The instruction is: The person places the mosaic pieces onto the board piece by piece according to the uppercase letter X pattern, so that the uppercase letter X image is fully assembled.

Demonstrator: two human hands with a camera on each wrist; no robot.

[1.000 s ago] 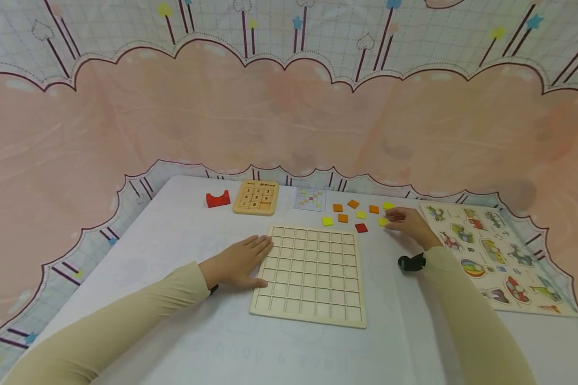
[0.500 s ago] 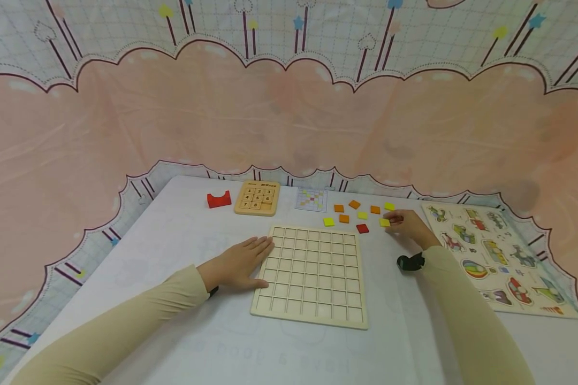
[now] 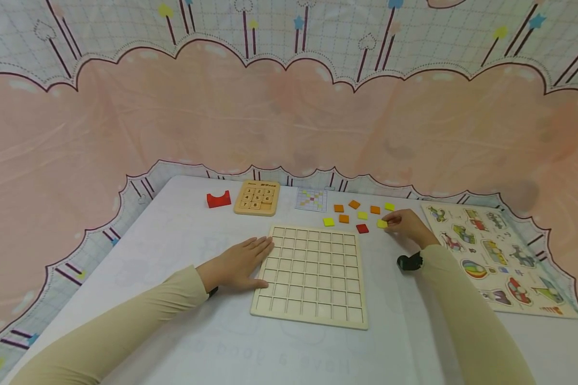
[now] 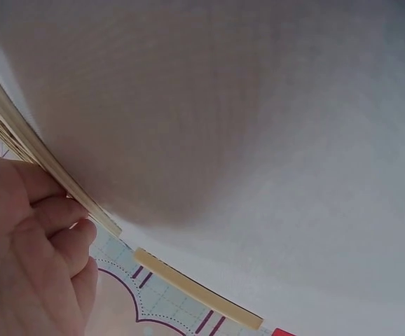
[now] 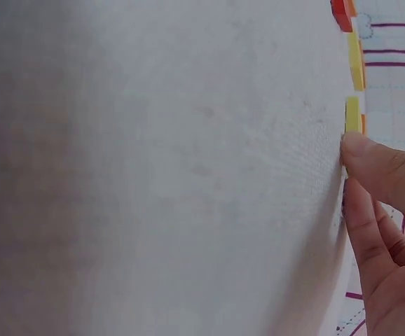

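My left hand (image 3: 233,264) rests flat at the left edge of a pale wooden grid board (image 3: 313,278), its fingers straight and its thumb on the frame. In the left wrist view, the fingertips lie along the board's edge (image 4: 48,155). Off the board's far right corner, my right hand (image 3: 409,227) pinches a small yellow square tile (image 3: 381,224) between thumb and fingers. The right wrist view has that yellow tile (image 5: 352,114) standing out past the thumb, which covers its near end. Other tiles lie just left of it: a red one (image 3: 362,229) and several orange and yellow ones.
Along the back of the white table stand a red arched block (image 3: 219,199), a wooden number puzzle (image 3: 257,198) and a printed pattern card (image 3: 311,199). A large picture puzzle board (image 3: 503,256) lies at the right, beside the right forearm. A patterned cloth (image 3: 289,117) hangs behind.
The right hand's fingers have drawn closer together around the yellow tile, which has shifted slightly left. The left hand and the grid board have stayed in place.
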